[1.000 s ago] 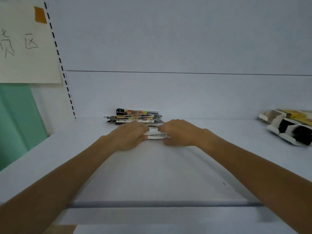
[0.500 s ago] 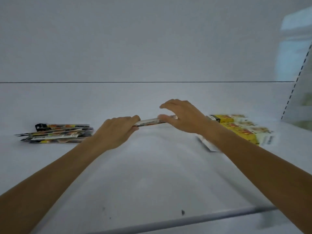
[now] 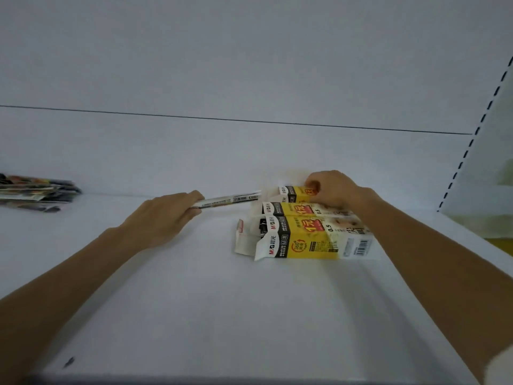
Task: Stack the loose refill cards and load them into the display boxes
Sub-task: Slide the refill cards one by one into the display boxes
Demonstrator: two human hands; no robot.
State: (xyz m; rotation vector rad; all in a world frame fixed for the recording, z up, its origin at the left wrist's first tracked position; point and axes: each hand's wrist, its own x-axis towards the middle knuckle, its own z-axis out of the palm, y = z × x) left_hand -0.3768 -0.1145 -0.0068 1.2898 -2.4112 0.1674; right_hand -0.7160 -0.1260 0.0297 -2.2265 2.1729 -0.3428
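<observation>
My left hand (image 3: pixel 166 218) grips a thin stack of refill cards (image 3: pixel 230 200) held flat, its free end pointing right at the open end of the farthest display box (image 3: pixel 291 193). My right hand (image 3: pixel 333 188) rests on top of that farthest box, fingers curled over its yellow face. Three yellow, white and black display boxes lie side by side on the white shelf; the middle one (image 3: pixel 299 209) and the nearest one (image 3: pixel 302 240) have their open flaps facing left. A pile of loose refill cards (image 3: pixel 36 194) lies at the far left.
The white shelf (image 3: pixel 222 301) has a back wall with a thin dark seam. A white side panel with a dashed line of slots (image 3: pixel 477 129) stands at the right. The shelf's front lip (image 3: pixel 194 380) runs along the bottom.
The view has swung right. My right hand let go of the card stack and moved onto the farthest box. My left hand carried the stack rightward to the box's open end.
</observation>
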